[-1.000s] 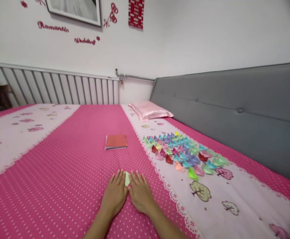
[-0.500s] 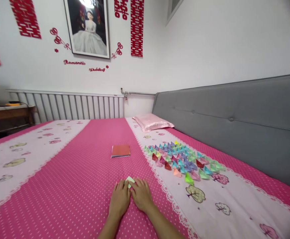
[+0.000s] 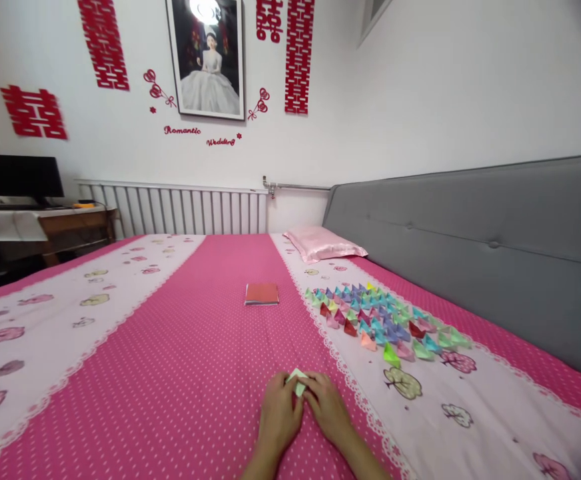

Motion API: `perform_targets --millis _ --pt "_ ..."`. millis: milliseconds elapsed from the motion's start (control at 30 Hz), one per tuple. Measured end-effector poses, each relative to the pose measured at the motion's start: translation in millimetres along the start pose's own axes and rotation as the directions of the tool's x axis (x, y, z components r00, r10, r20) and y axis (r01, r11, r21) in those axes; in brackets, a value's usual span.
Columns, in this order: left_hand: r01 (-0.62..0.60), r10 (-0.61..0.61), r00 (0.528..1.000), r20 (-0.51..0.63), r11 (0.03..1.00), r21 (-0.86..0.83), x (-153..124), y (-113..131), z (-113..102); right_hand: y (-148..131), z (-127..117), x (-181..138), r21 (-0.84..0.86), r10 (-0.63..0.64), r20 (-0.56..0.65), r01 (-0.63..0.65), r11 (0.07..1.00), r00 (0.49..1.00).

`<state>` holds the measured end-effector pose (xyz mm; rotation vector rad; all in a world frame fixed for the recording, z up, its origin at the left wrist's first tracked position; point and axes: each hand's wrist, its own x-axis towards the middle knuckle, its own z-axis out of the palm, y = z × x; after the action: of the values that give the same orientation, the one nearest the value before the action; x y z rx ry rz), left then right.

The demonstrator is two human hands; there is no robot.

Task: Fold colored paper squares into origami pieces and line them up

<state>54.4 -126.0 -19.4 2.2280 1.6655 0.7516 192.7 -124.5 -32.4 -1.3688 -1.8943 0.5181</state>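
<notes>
Bridging left grip (image 3: 279,411), right grip (image 3: 328,407): paper (image 3: 297,374)

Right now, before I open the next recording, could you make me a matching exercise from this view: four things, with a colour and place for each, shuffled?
Things:
1. small paper
2. flat stack
3. pillow
4. monitor

Colour and place:
A. black, on the desk
B. pale green, touched by the left hand and right hand
C. pale pink, near the grey headboard
D. reddish on top, on the dotted pink band

Pairs: 1-B, 2-D, 3-C, 4-A
</notes>
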Motion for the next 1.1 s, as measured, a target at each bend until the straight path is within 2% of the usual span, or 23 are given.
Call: perform_targets --millis 267,500,633,733,900,1100 --pt "-0.015 0.016 0.997 0.069 1.0 -0.026 -30.6 36.3 8.9 20.9 -27.6 -44.3 -0.007 0.0 0.065 0.001 1.0 0.998" --pt "-0.098 0.103 0.988 0.115 0.994 -0.042 -27.9 53.4 18.5 38.4 -52.6 -62.9 0.015 -0.012 0.009 0.012 1.0 1.0" --pt "-0.164 0.161 0.97 0.183 0.986 0.003 -20.2 56.3 13.7 42.5 -61.9 -66.2 0.023 -0.016 -0.044 0.017 1.0 0.999" --pt "-0.229 0.236 0.944 0.23 0.972 -0.056 -11.5 52.9 10.1 41.4 -67.2 -65.1 0.038 0.015 -0.043 -0.013 0.999 0.999" --pt "-0.218 0.244 0.93 0.276 0.968 -0.123 0.9 47.5 9.6 37.7 -74.7 -60.8 0.057 0.11 -0.049 -0.107 0.993 0.993" --pt "-0.186 0.234 0.924 0.302 0.966 -0.178 1.2 47.6 11.7 34.7 -80.0 -55.5 0.052 0.168 -0.016 -0.167 0.985 0.986"
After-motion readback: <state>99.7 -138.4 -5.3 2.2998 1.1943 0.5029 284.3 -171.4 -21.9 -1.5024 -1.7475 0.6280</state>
